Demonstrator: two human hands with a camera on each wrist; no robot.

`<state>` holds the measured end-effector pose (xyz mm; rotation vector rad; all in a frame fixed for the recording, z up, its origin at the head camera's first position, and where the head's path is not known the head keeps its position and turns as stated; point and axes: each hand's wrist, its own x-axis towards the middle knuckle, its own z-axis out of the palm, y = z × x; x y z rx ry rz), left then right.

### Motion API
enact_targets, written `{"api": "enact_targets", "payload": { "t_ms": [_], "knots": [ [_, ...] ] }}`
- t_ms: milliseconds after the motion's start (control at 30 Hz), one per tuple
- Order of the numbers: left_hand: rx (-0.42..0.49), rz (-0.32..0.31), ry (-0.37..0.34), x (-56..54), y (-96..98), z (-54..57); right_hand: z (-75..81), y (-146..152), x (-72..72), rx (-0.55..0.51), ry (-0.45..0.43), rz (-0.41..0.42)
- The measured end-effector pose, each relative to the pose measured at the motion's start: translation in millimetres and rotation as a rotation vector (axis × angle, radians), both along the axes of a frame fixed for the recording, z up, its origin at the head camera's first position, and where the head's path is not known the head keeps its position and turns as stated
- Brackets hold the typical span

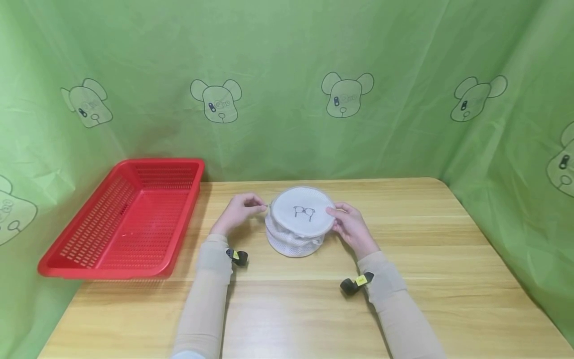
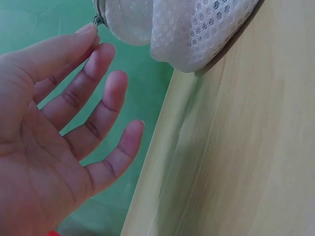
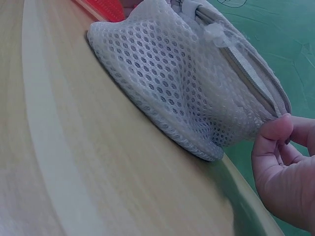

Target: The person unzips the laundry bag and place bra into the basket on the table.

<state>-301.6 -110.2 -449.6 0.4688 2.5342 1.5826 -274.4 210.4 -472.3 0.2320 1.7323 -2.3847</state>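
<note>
Round white mesh bag (image 1: 293, 225), likely limp; pinched by right hand (image 1: 352, 227) at rim (image 3: 253, 77) (best hold), left hand (image 1: 237, 212) at grey zipper (image 2: 98, 20).

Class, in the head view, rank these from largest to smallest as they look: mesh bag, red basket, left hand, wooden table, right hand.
1. Wooden table
2. Red basket
3. Mesh bag
4. Left hand and right hand: too alike to rank apart.
</note>
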Motion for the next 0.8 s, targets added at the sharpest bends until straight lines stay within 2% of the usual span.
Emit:
{"api": "enact_targets", "payload": {
  "t_ms": [333, 800],
  "knots": [
    [0.016, -0.057, -0.002, 1.7, -2.0, 1.5, 0.0, -0.3, -1.3, -0.010, -0.025, -0.025],
    [0.038, -0.120, -0.046, 2.5, -3.0, 1.9, 0.9, 0.7, -0.6, -0.015, -0.045, -0.043]
  ]
}}
